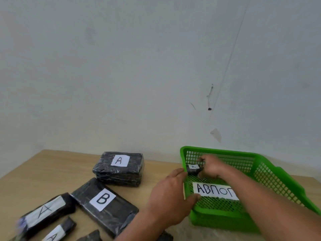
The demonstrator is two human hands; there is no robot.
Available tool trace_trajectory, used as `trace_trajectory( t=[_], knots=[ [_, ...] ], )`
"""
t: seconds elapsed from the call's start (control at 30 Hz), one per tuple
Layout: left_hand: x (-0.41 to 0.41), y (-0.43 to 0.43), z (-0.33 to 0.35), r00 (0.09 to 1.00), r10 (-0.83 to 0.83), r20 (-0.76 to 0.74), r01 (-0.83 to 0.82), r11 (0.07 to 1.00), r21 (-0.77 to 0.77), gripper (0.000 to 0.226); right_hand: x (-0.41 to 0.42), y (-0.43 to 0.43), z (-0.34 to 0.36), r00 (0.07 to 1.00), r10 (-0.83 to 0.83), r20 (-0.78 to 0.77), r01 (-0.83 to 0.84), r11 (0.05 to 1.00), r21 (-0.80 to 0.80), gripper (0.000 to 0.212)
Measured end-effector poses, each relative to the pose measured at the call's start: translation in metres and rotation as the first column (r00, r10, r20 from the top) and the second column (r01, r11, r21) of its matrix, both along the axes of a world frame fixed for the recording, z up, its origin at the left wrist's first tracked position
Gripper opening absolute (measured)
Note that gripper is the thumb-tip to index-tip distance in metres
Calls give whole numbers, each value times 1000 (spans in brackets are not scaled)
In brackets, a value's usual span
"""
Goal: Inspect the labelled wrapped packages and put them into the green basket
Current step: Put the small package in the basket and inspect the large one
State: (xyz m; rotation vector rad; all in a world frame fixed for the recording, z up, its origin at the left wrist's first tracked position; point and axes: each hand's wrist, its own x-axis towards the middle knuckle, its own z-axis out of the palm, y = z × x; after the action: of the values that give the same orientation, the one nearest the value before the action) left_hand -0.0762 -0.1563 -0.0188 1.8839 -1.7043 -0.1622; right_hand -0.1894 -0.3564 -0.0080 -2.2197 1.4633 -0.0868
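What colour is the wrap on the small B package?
Small B package: black wrap, white label; head view.

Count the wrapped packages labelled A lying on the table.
3: back A package farthest from the camera, left A package at far left, bottom A package cut by the frame's lower edge. Dark parcels beside it show no label.

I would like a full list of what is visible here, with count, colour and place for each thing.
green basket: one, green, right side of table.
paper sign: one, white, in the basket.
small B package: one, black, in the basket, held.
large B package: one, black, table middle.
thick A package: one, black, table back.
long A package: one, black, front left.
cut-off A package: one, black, bottom edge.
table: one, light wood.
wall: one, pale grey, behind.
left hand: touches basket's left wall.
right hand: grips small B package.
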Motion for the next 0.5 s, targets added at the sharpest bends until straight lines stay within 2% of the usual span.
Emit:
trace_trajectory(
  t=[0.1,0.2,0.3,0.37,0.5],
  knots=[
    [0,2,3,999,1,36,-1,1000,-7,73,-3,11,16,999,6,37,-5,1000,-27,65],
    [-1,6,3,1000,9,20,-9,1000,-29,74,-8,26,37,994,21,107,-14,998,-67,43],
    [4,14,1,998,45,-49,-48,997,-55,70,-5,49,59,963,59,263,-31,993,-110,25],
    [14,21,2,991,107,-82,-115,988,-99,61,4,66,70,905,63,421,-20,994,-106,19],
    [54,39,8,941,296,-167,-322,933,-159,41,47,101,72,705,-23,708,-66,993,98,13]
  ],
)
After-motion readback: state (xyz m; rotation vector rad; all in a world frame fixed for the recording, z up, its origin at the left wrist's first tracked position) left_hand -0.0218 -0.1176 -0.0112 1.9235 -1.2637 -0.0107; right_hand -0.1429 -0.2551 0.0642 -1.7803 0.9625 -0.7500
